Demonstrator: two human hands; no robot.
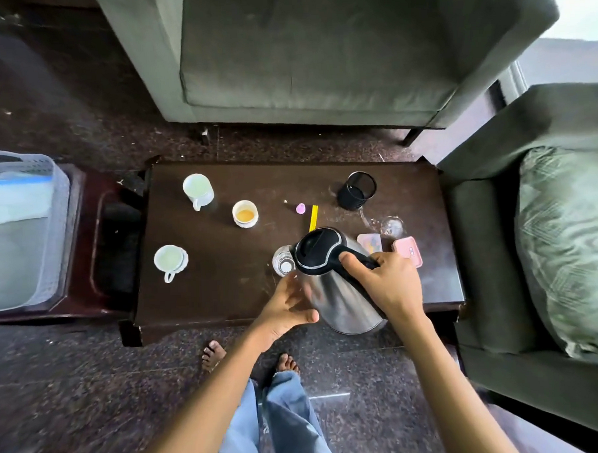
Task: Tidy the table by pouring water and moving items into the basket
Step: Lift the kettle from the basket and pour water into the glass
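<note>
My right hand grips the black handle of a steel kettle, which is tilted with its black lid end over a clear glass on the dark table. My left hand rests open against the kettle's lower left side. Two white cups and a small cup holding amber liquid stand on the table's left half. The pale plastic basket sits on a side stand at the far left.
A black mesh holder, a second glass lying on its side, a pink case, a card, a yellow strip and a small pink item lie on the table's right half. Grey armchairs stand behind and right.
</note>
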